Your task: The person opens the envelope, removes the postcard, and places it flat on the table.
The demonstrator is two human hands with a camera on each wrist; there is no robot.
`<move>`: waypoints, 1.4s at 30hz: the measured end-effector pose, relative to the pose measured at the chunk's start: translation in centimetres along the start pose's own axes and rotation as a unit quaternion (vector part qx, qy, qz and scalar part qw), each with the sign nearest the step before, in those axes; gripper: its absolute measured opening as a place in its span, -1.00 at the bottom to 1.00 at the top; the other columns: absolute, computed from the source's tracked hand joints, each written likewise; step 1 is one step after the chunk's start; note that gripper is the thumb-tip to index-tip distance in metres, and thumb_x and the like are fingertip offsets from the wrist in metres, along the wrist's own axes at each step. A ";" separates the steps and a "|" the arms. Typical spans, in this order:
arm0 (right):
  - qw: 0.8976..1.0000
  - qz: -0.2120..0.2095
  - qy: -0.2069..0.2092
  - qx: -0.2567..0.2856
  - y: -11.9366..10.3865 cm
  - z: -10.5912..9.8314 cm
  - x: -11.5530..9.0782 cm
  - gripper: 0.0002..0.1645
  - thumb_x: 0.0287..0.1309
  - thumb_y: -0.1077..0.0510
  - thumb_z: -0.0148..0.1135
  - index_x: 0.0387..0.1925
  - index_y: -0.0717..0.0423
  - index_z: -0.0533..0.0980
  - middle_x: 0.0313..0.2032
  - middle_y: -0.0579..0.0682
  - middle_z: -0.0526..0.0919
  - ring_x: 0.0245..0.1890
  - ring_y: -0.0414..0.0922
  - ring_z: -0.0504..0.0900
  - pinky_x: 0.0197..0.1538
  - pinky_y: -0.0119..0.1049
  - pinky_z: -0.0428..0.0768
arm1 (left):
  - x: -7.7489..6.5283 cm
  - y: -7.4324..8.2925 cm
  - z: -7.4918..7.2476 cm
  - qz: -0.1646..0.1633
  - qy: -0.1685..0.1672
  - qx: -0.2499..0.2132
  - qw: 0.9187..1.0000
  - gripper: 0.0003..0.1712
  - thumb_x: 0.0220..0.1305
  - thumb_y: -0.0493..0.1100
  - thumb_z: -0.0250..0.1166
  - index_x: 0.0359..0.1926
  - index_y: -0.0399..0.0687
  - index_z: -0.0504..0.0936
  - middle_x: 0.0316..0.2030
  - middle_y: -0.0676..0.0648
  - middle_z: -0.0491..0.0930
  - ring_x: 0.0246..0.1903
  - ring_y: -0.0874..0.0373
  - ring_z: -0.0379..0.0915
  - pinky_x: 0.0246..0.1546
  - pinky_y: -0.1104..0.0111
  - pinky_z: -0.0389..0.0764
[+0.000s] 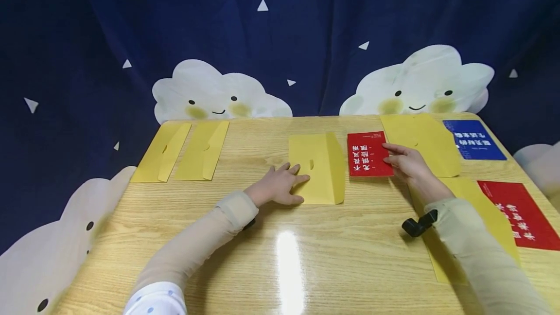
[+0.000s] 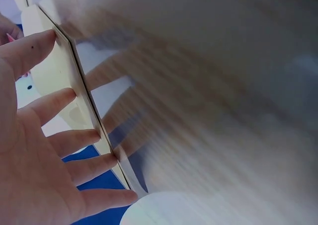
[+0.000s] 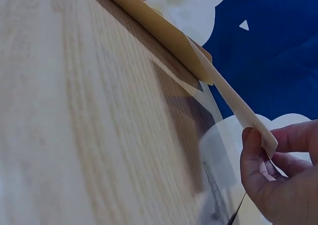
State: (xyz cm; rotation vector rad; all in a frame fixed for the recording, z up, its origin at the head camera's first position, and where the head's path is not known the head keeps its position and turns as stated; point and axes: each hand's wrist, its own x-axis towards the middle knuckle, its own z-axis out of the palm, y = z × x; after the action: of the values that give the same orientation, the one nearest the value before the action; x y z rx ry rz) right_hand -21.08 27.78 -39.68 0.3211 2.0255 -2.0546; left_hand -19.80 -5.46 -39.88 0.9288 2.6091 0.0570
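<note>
A yellow envelope [image 1: 321, 186] lies mid-table, its flap unfolded to the right. My left hand [image 1: 280, 186] rests on its left part, fingers spread. The left wrist view shows those fingertips [image 2: 109, 160] pressing along the envelope. Just right of the flap, a red card [image 1: 367, 152] with white characters is pinched at its right edge between the thumb and fingers of my right hand [image 1: 409, 164]. In the right wrist view the card [image 3: 236, 103] is tilted and nearly edge-on, its far end overlapping the raised flap [image 3: 201, 63].
Two yellow envelopes [image 1: 199, 152] lie at the back left. On the right are another yellow envelope [image 1: 424, 140] with a blue card [image 1: 474, 140] beside it, and a larger yellow envelope [image 1: 485, 213] partly under my right arm. Beside that lies a larger red card [image 1: 525, 213].
</note>
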 end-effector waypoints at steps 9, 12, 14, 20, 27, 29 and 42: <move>0.998 0.008 0.021 -0.065 -0.2 0.1 1.6 -0.30 0.22 0.36 -0.06 0.37 0.15 0.02 0.16 0.11 0.20 -0.21 -0.24 0.45 -0.20 -0.44 0.54 | 1.5 -0.7 -0.3 -0.001 -0.003 0.002 1.000 -0.25 0.19 0.24 0.10 0.36 0.25 0.13 0.37 -0.15 -0.05 0.33 -0.17 -0.19 0.14 -0.21 0.00; 0.997 0.007 0.026 -0.077 -0.1 0.1 2.1 -0.31 0.23 0.35 -0.07 0.37 0.14 0.02 0.25 0.18 0.11 -0.16 -0.20 0.41 -0.19 -0.45 0.54 | 1.9 -0.9 -0.4 -0.003 -0.005 -0.004 1.000 -0.25 0.19 0.24 0.10 0.37 0.25 0.12 0.37 -0.16 -0.06 0.33 -0.18 -0.21 0.15 -0.21 -0.02; 0.996 -0.001 0.024 -0.081 -0.1 0.1 2.4 -0.31 0.23 0.35 -0.08 0.37 0.16 0.02 0.25 0.20 0.10 -0.19 -0.23 0.43 -0.20 -0.45 0.54 | 2.1 -1.0 -0.5 -0.004 -0.006 -0.008 1.000 -0.25 0.19 0.24 0.10 0.37 0.25 0.12 0.38 -0.16 -0.07 0.33 -0.19 -0.21 0.15 -0.22 -0.04; 0.995 -0.015 0.024 -0.094 -0.3 0.2 3.0 -0.32 0.22 0.35 -0.09 0.36 0.18 0.03 0.25 0.22 0.11 -0.30 -0.32 0.47 -0.24 -0.45 0.55 | 3.1 -1.4 -0.9 -0.013 -0.008 -0.018 1.000 -0.25 0.19 0.22 0.12 0.37 0.25 0.12 0.38 -0.14 -0.08 0.34 -0.17 -0.24 0.16 -0.21 -0.07; 0.996 -0.005 0.033 -0.077 -0.4 0.5 4.0 -0.30 0.18 0.40 -0.08 0.36 0.19 0.06 0.24 0.23 0.12 -0.13 -0.13 0.41 -0.22 -0.39 0.56 | 4.0 -2.0 -1.4 -0.016 -0.009 -0.015 1.000 -0.25 0.18 0.21 0.12 0.37 0.25 0.13 0.38 -0.14 -0.07 0.34 -0.16 -0.24 0.18 -0.19 -0.07; 0.996 -0.006 0.037 -0.082 -0.4 0.6 4.4 -0.31 0.17 0.41 -0.09 0.35 0.20 0.06 0.25 0.24 0.12 -0.05 -0.07 0.37 -0.21 -0.39 0.55 | 4.2 -2.1 -1.6 -0.019 -0.012 -0.015 1.000 -0.25 0.18 0.21 0.12 0.37 0.26 0.12 0.38 -0.14 -0.08 0.34 -0.15 -0.24 0.18 -0.18 -0.08; 0.982 -0.017 0.059 -0.176 -0.3 0.6 6.5 -0.36 0.17 0.40 -0.11 0.32 0.23 0.13 0.29 0.29 0.09 0.12 0.12 0.22 -0.12 -0.35 0.47 | 5.9 -2.7 -2.3 -0.041 -0.018 -0.012 0.999 -0.26 0.19 0.20 0.12 0.37 0.30 0.11 0.39 -0.10 -0.10 0.35 -0.11 -0.25 0.21 -0.15 -0.12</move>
State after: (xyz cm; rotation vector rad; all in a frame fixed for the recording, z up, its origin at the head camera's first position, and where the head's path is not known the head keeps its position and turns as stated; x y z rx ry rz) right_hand -27.37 27.10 -41.47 0.3488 2.4276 -1.6830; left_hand -26.48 -3.72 -40.13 0.8057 2.6043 0.0505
